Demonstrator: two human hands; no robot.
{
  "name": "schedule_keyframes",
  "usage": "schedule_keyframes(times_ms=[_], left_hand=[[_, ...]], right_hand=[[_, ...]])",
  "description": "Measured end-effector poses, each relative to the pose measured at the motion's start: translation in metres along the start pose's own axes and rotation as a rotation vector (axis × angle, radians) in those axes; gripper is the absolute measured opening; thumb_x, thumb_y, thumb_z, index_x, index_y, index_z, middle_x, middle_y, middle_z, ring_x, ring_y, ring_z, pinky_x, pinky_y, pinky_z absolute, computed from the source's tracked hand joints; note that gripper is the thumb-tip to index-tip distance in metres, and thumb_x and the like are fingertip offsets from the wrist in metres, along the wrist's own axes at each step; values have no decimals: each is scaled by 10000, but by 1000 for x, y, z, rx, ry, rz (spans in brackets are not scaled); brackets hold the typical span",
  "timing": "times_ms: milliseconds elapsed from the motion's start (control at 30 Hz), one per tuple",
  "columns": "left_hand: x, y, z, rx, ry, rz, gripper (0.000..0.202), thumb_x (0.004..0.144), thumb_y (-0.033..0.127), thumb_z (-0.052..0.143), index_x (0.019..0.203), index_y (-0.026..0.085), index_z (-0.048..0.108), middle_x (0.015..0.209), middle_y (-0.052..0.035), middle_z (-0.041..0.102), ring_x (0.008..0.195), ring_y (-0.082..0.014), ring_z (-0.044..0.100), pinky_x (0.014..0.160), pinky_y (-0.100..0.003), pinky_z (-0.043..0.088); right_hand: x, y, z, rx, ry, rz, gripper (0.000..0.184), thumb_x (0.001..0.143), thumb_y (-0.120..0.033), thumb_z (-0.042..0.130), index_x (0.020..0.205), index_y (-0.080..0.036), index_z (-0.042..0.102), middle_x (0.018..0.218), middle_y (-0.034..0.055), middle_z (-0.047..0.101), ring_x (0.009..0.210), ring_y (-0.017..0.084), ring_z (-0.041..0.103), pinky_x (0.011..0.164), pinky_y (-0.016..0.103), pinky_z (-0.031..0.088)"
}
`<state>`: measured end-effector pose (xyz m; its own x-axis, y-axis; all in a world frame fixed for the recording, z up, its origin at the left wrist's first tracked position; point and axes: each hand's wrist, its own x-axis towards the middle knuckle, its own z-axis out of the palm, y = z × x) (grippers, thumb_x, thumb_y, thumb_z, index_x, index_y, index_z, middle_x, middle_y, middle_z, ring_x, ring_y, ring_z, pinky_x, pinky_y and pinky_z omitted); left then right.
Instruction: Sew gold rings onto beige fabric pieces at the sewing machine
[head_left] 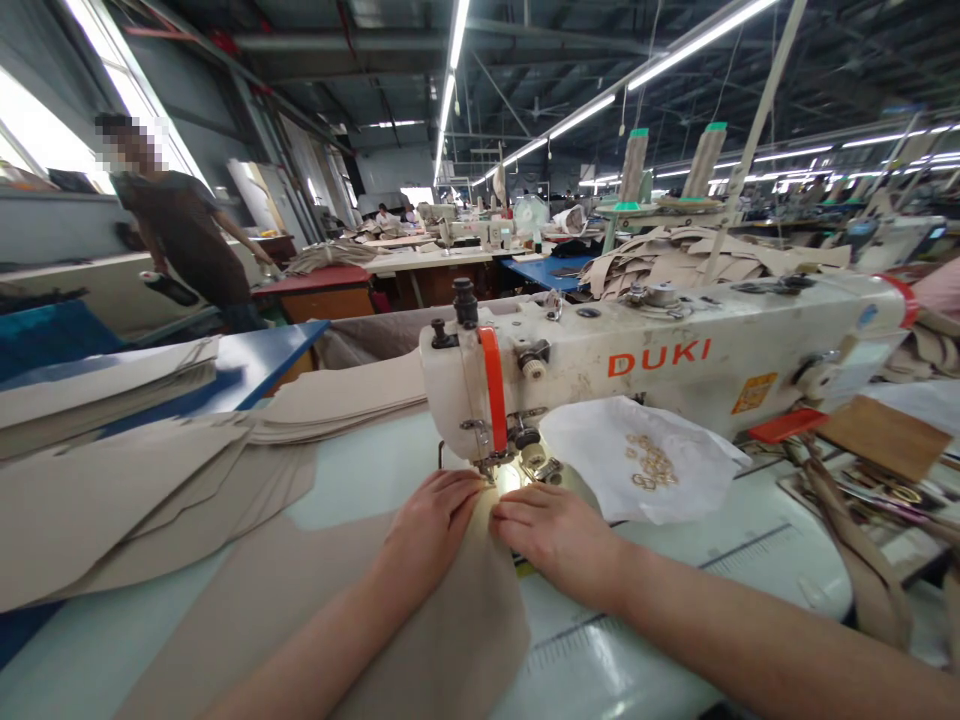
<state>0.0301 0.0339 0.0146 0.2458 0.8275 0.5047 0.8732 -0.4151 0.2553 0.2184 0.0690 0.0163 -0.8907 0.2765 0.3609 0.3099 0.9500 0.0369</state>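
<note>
Under the needle area (489, 472) of a white sewing machine (577, 350) marked DUKI lies a beige fabric panel (461, 630). My left hand (431, 522) presses on the panel just left of the needle, fingers together and bent over the cloth. On the right side of the needle, my right hand (555, 532) pinches the panel's edge with its fingers closed. The lamp lights the cloth between both sets of fingertips. My fingers partly hide the stitching spot, and both thumbs are mostly out of sight.
Stacked beige panels (150, 480) lie left. Behind my right hand, small gold-coloured rings (651, 468) rest on a white cloth (697, 455). A wooden block (885, 438) and tools sit far right. A person (187, 235) stands at the back left; thread cones (705, 160) stand behind.
</note>
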Motion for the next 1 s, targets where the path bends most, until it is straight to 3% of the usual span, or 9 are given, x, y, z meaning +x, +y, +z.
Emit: schedule_keyframes(times_ms=[367,700,1000], left_hand=[[-5,-1,-1,89,-121,92,320,906,222,368,1020,148,657,1040,-80,693,997,-201,618,924,-352,507],[-3,-6,1,114,-202,24,376,909,250,318,1082,154,638,1136,-82,662,1073,-189,600,970,-341,468],[-1,-8,2,121,-196,10,387,898,252,322,1076,149,649,1153,-91,656,1083,-210,597,965,-353,471]], right_hand=[[0,1,0,21,-9,-51,114,904,-206,514,936,-150,608,1035,26,642,979,163,553,926,265,401],[3,2,2,13,-60,-41,137,917,-179,478,894,-141,608,1004,53,646,980,159,565,898,263,428],[4,4,2,33,-80,-28,114,905,-161,486,900,-134,596,1058,63,633,1028,166,548,916,253,424]])
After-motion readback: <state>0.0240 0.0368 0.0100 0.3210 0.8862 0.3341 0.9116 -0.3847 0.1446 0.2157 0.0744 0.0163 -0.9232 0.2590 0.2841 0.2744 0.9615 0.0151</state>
